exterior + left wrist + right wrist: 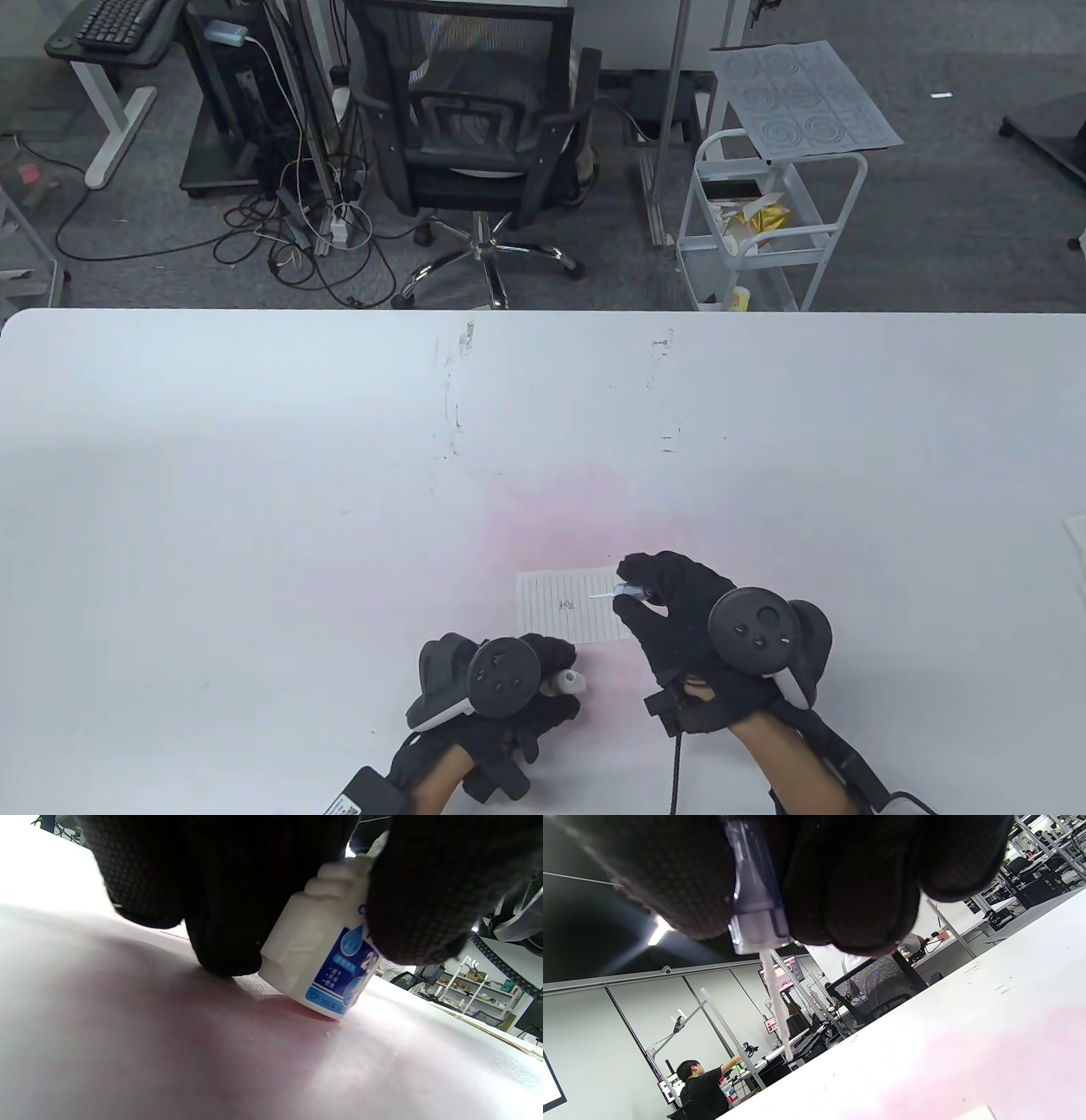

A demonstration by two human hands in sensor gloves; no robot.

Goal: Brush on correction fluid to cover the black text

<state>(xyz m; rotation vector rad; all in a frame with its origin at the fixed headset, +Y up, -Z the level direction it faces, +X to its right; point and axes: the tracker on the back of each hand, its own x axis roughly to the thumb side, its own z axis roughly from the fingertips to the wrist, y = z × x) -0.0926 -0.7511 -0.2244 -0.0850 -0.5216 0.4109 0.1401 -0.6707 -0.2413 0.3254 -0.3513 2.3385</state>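
Note:
A small lined paper (567, 604) with black text (567, 605) at its middle lies on the white table (339, 441). My left hand (517, 692) grips a white correction fluid bottle (322, 963) with a blue label, tilted, its base edge on the table; its open neck (568, 680) shows in the table view. My right hand (670, 607) pinches the clear cap (755, 899) with its white brush stem (776, 1005); in the table view the brush (607, 594) points left over the paper's right part, short of the text.
A pink stain (560, 518) marks the table around the paper. A corner of another sheet (1076, 535) shows at the table's right edge. Beyond the far edge stand an office chair (475, 144) and a white cart (764, 221).

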